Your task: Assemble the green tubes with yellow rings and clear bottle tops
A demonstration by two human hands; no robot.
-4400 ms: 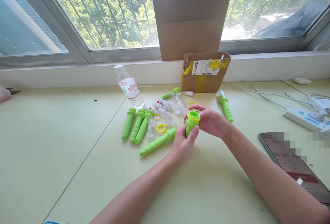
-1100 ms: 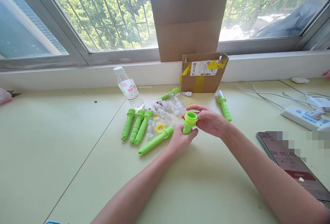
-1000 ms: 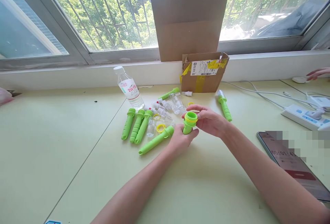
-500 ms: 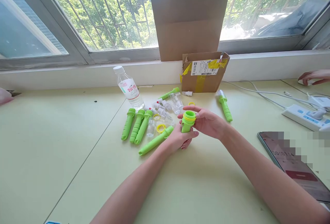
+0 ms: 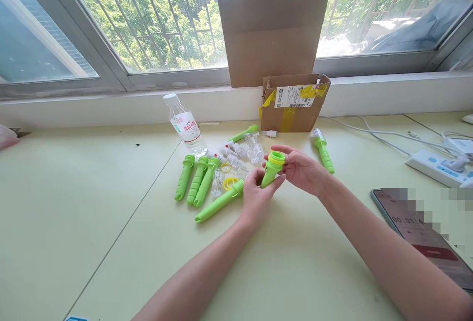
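Observation:
My left hand is wrapped round a green tube, tilted with its threaded open end up. A yellow ring sits around the neck of that tube. The fingers of my right hand are bent and pinch at the ring and rim from the right. Beside my left hand lies another green tube. Three green tubes lie to the left, near clear plastic caps and loose yellow rings. A green tube with a clear cap lies at the right.
A water bottle stands behind the tubes. An open cardboard box is at the wall. On the right are a power strip with white cables and a phone. Several small clear parts lie before the box.
My left hand has turned and tilted the held tube, which moved slightly right and up. The green tube beside it shifted a little left. The other person's hand at the far right has left the view.

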